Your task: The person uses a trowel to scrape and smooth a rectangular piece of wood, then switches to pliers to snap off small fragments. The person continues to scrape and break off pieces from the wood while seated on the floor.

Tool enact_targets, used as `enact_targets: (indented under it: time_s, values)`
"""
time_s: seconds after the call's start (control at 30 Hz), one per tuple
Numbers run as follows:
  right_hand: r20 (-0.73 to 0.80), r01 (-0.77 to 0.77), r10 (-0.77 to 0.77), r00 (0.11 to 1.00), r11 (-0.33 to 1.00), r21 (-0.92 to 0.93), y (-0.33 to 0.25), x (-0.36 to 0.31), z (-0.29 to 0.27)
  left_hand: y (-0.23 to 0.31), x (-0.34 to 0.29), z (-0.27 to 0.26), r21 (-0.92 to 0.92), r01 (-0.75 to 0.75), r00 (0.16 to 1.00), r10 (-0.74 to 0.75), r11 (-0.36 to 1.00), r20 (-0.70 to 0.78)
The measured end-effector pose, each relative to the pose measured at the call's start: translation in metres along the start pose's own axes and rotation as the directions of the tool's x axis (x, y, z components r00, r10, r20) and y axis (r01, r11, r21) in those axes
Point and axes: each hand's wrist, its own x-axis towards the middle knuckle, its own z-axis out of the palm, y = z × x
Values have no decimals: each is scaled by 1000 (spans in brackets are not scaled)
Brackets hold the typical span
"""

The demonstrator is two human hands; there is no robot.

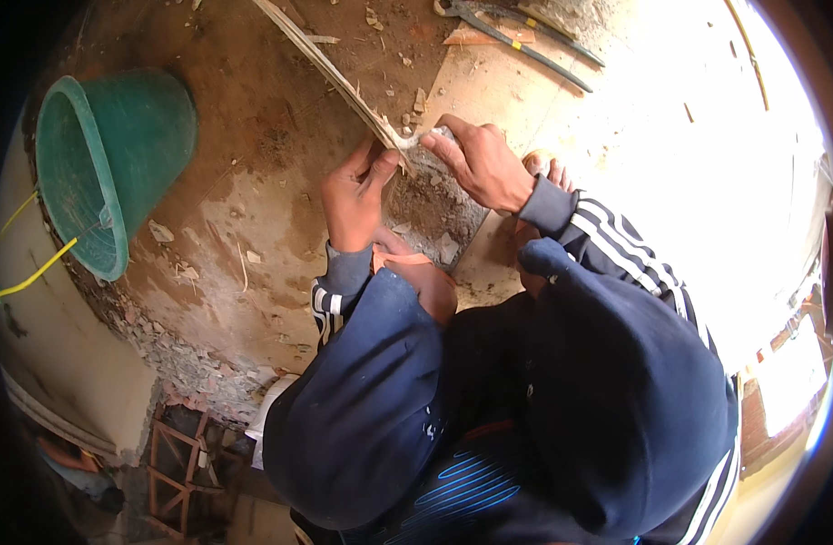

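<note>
A long, thin, pale strip [330, 76], splintered like split wood or bamboo, runs from the top edge down to my left hand [354, 195]. The fingers and thumb of that hand are closed on its lower end. My right hand [491, 163] is closed just to the right, with a whitish object [442, 133] between thumb and fingers. A pale curled piece [404, 140] bridges the strip's end and the right fingertips. What exactly the right hand grips is partly hidden. Both hands are above a rough grey block [432, 204] between my feet.
To the left, a green bucket [144, 136] lies on its side with a yellow-covered handle [39, 271]. Long-handled cutters [525, 45] rest at the top on a light board [475, 86]. Rubble [185, 350] and brown metal frames [176, 468] are at lower left.
</note>
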Motion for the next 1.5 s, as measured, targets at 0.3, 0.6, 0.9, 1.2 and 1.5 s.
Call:
enact_targets:
  time_s: [0.3, 0.6, 0.9, 1.2, 1.5]
  values:
    - [-106, 103, -124, 987, 978, -184, -4, 1, 9, 2, -2, -6, 138, -114, 993, 111, 984, 33]
    - [282, -169, 103, 954, 961, 219, 0, 16, -10, 9, -2, 1, 365, -231, 973, 222, 902, 67]
    - [172, 84, -56, 983, 983, -161, -8, 18, -4, 6, -10, -10, 527, -194, 979, 200, 827, 46]
    - [164, 152, -126, 978, 977, -152, -10, 17, 2, -19, -9, -15, 288, -284, 955, 297, 914, 0]
    - [325, 20, -1, 946, 998, -53, -8, 23, -18, 32, 33, -63, -308, 4, 981, -64, 951, -183]
